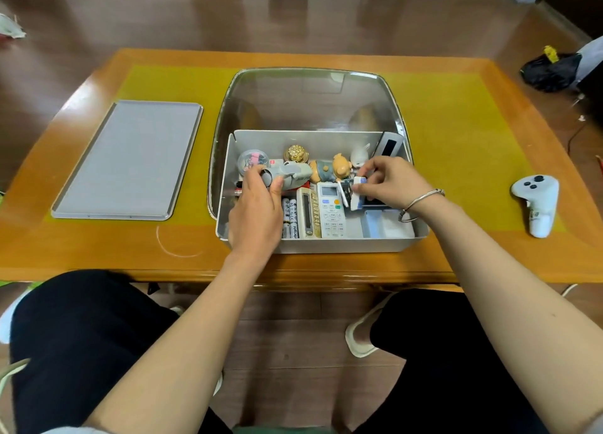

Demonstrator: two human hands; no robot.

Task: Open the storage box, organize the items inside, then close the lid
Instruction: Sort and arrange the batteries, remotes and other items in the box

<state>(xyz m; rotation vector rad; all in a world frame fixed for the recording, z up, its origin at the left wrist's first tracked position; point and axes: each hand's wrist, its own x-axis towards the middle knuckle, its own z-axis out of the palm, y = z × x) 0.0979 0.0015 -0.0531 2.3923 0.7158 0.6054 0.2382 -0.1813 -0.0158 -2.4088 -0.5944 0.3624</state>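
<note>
Grey storage box [342, 243] sits mid-desk [456, 244], clear lid [310, 97] flipped up, stuffed with clutter. Left hand [257, 205] has its grip around a grey tube [287, 176]; right hand [391, 182] pinches a small white-blue box [358, 190].

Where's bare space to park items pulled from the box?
Free: the gray tray left of the box, and the yellow mat between box and white controller. Crowded: inside the box, where left hand and right hand work.
</note>
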